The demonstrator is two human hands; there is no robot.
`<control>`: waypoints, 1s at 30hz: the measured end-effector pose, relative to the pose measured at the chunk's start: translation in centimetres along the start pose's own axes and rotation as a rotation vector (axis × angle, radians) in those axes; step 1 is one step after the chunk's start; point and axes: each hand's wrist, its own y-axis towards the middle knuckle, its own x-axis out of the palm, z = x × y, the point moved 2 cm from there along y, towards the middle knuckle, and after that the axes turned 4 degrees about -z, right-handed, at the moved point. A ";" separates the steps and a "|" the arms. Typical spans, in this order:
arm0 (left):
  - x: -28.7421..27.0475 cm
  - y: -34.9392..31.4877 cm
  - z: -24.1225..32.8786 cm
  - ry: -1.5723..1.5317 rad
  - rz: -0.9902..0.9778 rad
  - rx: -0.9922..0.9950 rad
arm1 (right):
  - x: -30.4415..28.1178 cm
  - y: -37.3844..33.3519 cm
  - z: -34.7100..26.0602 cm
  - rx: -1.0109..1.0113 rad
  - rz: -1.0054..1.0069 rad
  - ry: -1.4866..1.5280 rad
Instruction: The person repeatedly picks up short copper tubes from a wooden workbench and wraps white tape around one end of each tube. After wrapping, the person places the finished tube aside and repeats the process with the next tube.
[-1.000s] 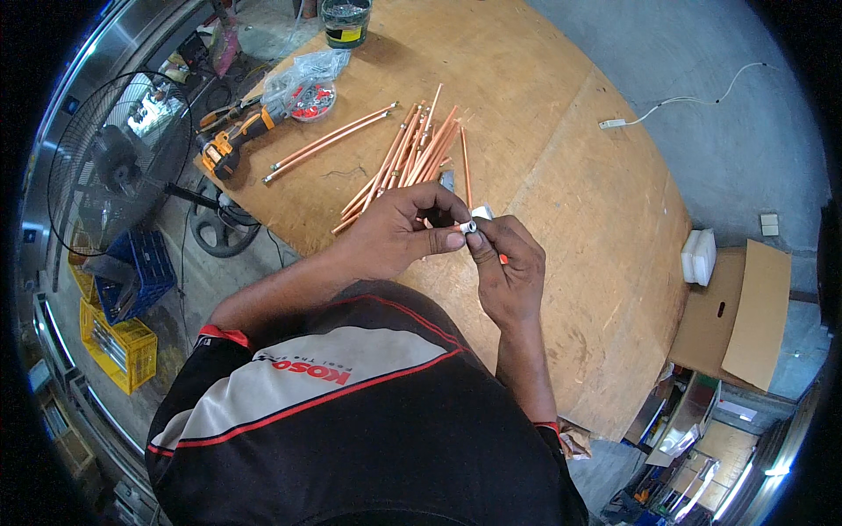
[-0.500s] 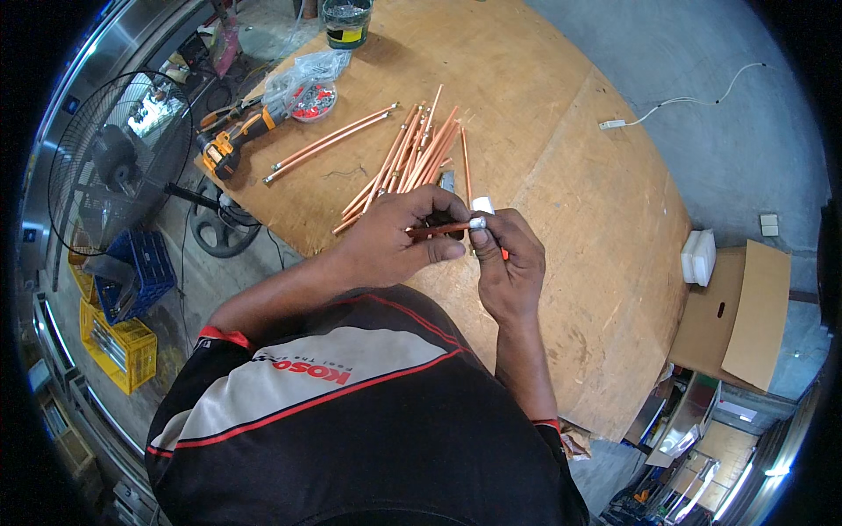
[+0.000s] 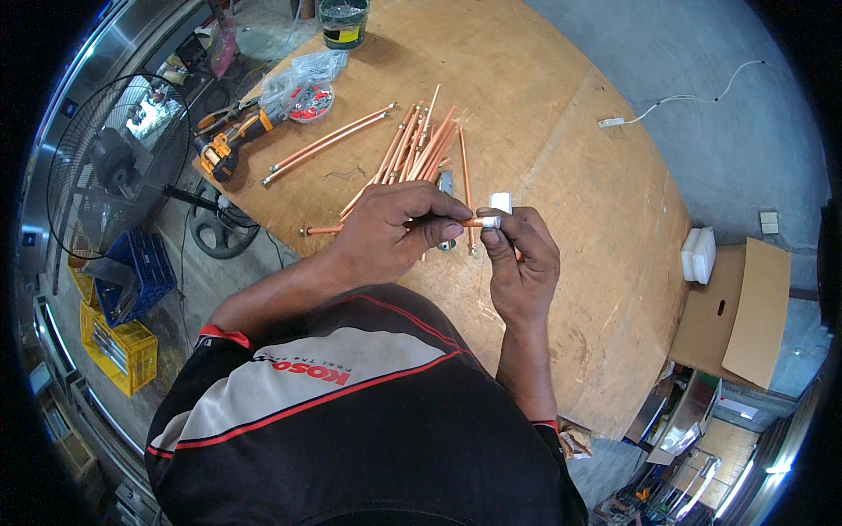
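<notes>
My left hand [image 3: 386, 223] is closed around a copper pipe [image 3: 324, 231], which runs crosswise through it. A brass-coloured fitting shows at the pipe's left end. At the other end a whitish cylindrical end piece [image 3: 491, 223] is pinched between the thumb and fingers of my right hand [image 3: 524, 263]. A white block-like piece [image 3: 501, 202] stands out just behind the right fingertips; how it is held is hidden. Beyond my hands lies a pile of copper pipes [image 3: 430, 151], and a single copper pipe [image 3: 466, 180] lies just right of it.
Two copper pipes [image 3: 329, 145] lie apart at left, near an orange-black power tool [image 3: 230, 147]. Behind them are a tub of red and grey small parts [image 3: 310, 102], a plastic bag [image 3: 317, 67] and a dark bucket [image 3: 344, 24]. A fan [image 3: 118, 162] stands left of the wooden table [image 3: 596, 289].
My right hand has shifted slightly right, and the white piece moved right with it. The pipe's fitting end now shows left of my left hand, and the red bit by my right hand is hidden.
</notes>
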 end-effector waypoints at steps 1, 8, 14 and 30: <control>0.0 0.0 -0.1 0.003 -0.007 0.018 | 0.0 0.0 -0.1 0.017 -0.014 0.044; 0.1 -0.1 -0.9 -0.391 -0.150 -0.281 | -0.1 -0.3 -0.2 0.058 -0.061 0.144; -0.4 0.6 -0.1 -0.073 -0.151 -0.069 | -0.2 -0.5 -0.4 0.042 -0.054 0.057; 0.3 -0.3 -1.0 -0.531 -0.265 -0.282 | 0.0 -0.4 -0.5 -0.023 -0.085 0.044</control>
